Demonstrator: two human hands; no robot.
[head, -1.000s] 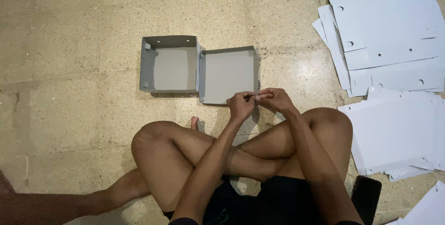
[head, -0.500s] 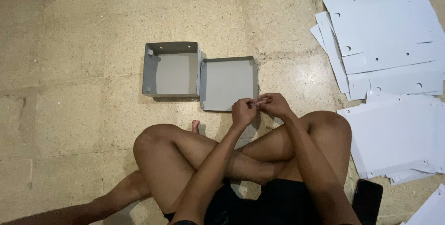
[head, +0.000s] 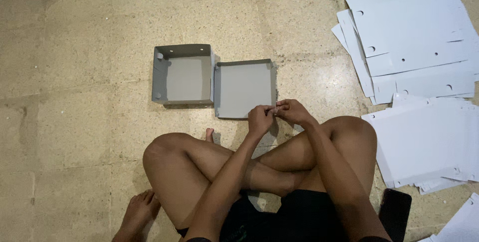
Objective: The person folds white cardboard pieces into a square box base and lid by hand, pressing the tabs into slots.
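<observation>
I sit cross-legged on a stone floor. A grey cardboard box (head: 183, 75) with a hinged lid tray (head: 244, 87) lies open in front of my knees. My left hand (head: 260, 119) and my right hand (head: 292, 112) meet at the lid's near right corner. The fingers of both pinch the lid's edge there. What lies between the fingertips is too small to make out.
Stacks of flat white cardboard sheets with punched holes lie at the far right (head: 409, 37) and by my right knee (head: 429, 142). A dark phone-like slab (head: 395, 212) rests beside my right hip. Another white sheet (head: 461, 224) shows at the bottom right corner.
The view has shifted slightly, so the box sits lower in the frame. My hands stay pinched at the lid's near right corner with hardly any movement.
</observation>
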